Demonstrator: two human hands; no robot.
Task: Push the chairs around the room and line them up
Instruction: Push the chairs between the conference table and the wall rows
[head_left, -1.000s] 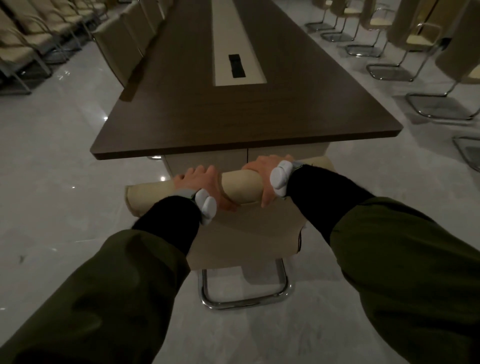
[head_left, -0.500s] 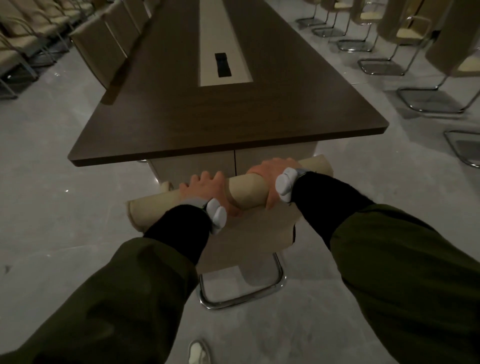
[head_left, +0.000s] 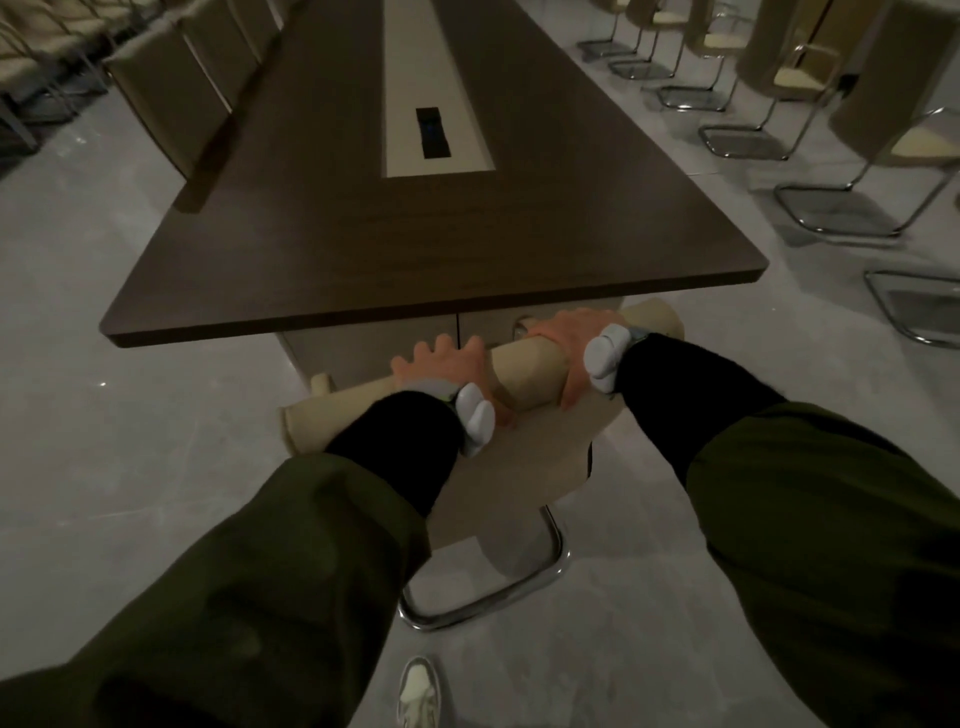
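Hands gripping chair (head_left: 524, 452) top roll: left hand (head_left: 441, 366) and right hand (head_left: 563, 345) both curling over it, arms reaching forward. Chair sitting at near end of long table (head_left: 441, 234), table edge blocking ahead. Chair row (head_left: 779, 78) standing far right, shoe (head_left: 418, 691) showing near.

Dim, perhaps slightly blurred, wide-angle warp.

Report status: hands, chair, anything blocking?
Left hand and right hand both grip the chair top rail. Chair skewed at the table end. Table edge directly ahead.
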